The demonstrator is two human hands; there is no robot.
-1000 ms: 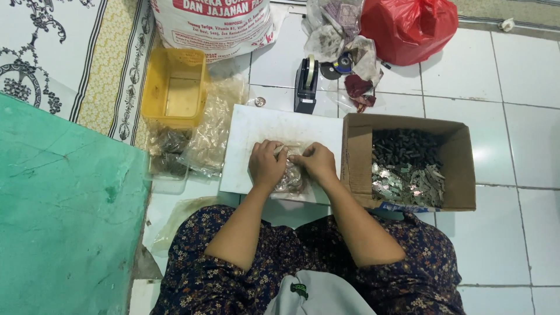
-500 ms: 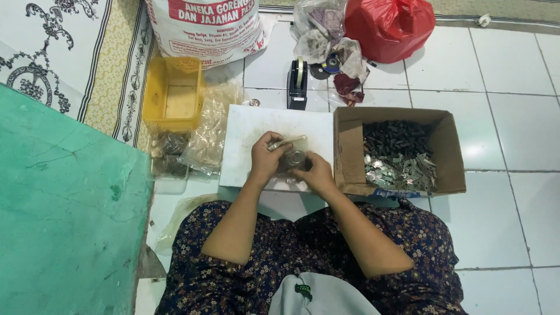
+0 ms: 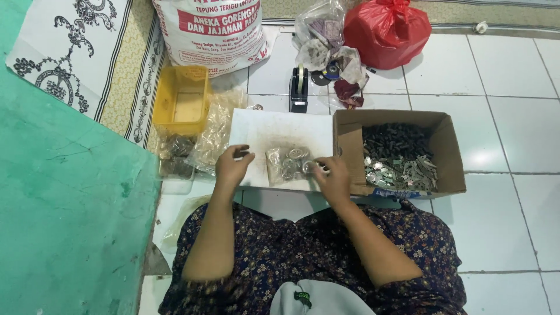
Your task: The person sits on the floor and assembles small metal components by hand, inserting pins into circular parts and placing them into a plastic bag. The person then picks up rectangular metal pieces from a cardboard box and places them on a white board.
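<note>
A small clear plastic bag of silvery metal parts [image 3: 289, 163] lies on a smudged white board [image 3: 274, 125] on the tiled floor in front of me. My right hand [image 3: 333, 181] grips the bag's right edge. My left hand [image 3: 232, 166] is off to the bag's left, fingers curled, pinching something small that I cannot make out. A brown cardboard box [image 3: 449, 146] to the right of the board holds several dark and silvery metal pieces.
A yellow plastic tub [image 3: 181, 102] and a heap of clear plastic bags [image 3: 213, 137] sit left of the board. A black tape dispenser [image 3: 298, 90], a white printed sack [image 3: 213, 32], a red plastic bag [image 3: 388, 32] and crumpled bags lie beyond. A green surface [image 3: 64, 221] fills the left.
My hands were together over the bag; now the left hand has drawn away to the left and the right hand has slid to the bag's right edge. The view has tilted slightly.
</note>
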